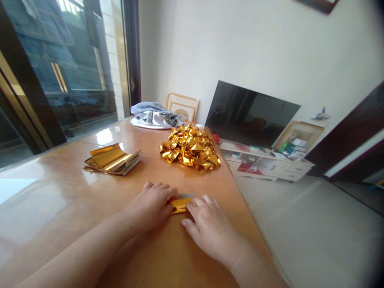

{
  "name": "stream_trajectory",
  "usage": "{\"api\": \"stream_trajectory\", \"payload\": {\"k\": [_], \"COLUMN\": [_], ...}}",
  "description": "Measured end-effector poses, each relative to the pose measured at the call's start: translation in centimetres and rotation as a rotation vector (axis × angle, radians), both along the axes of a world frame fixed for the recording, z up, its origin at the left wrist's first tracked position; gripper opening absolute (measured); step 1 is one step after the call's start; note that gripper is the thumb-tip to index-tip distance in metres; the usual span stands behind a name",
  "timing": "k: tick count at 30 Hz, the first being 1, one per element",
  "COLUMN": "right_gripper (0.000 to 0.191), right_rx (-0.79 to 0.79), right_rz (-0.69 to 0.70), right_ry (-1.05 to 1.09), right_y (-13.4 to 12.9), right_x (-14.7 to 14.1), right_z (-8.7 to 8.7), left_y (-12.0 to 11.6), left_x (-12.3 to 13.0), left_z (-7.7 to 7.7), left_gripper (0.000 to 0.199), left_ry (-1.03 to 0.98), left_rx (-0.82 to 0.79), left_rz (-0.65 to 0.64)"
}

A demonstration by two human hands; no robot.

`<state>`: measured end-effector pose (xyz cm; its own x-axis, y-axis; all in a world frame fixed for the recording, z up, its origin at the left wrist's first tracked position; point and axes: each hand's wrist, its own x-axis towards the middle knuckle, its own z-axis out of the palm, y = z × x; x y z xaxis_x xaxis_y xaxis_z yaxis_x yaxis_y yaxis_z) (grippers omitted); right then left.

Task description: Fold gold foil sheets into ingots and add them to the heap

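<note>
A narrow folded strip of gold foil paper [180, 205] lies on the table near its right edge, with a greyish strip showing along its far side. My left hand [156, 204] is closed over the strip's left end, thumb and fingers against it. On the right end, the bent fingers of my right hand [207, 218] hold the paper down, while the thumb rests lower, apart from it. Beyond my hands sits a heap of folded gold foil pieces [192, 148]. Farther left is a loose stack of gold foil sheets [112, 159], its top sheet curling up.
The glossy wooden table [66, 208] drops to a tiled floor along its right edge. Folded clothes [154, 116] lie at the far end, with picture frames [182, 107] behind. A television [250, 114] and white cabinet [267, 166] stand beyond; a glass door [75, 60] is at left.
</note>
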<state>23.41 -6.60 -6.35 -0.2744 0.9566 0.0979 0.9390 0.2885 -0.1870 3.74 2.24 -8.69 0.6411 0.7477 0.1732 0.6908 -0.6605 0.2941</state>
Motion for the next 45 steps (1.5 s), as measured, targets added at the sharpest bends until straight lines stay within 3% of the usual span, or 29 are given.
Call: {"api": "stream_trajectory", "payload": {"k": [21, 25, 29, 45], "right_gripper": [0.027, 0.027, 0.024, 0.033], "right_rx": [-0.018, -0.021, -0.016, -0.02], "right_rz": [-0.026, -0.025, -0.027, -0.041], "right_ry": [0.017, 0.009, 0.004, 0.006], "right_y": [0.0, 0.0, -0.1, -0.2], "right_x": [-0.1, -0.1, -0.1, -0.3], "right_z": [-0.2, -0.2, -0.3, -0.4], "left_y": [-0.1, -0.4, -0.7, -0.6], "left_x": [-0.5, -0.4, -0.4, -0.5], "left_z": [0.5, 1.4, 2.0, 1.5], "left_gripper": [0.015, 0.004, 0.017, 0.026], "left_ry": [0.011, 0.057, 0.088, 0.104], "left_rx": [0.002, 0.015, 0.02, 0.07], "left_rz": [0.115, 0.051, -0.024, -0.046]}}
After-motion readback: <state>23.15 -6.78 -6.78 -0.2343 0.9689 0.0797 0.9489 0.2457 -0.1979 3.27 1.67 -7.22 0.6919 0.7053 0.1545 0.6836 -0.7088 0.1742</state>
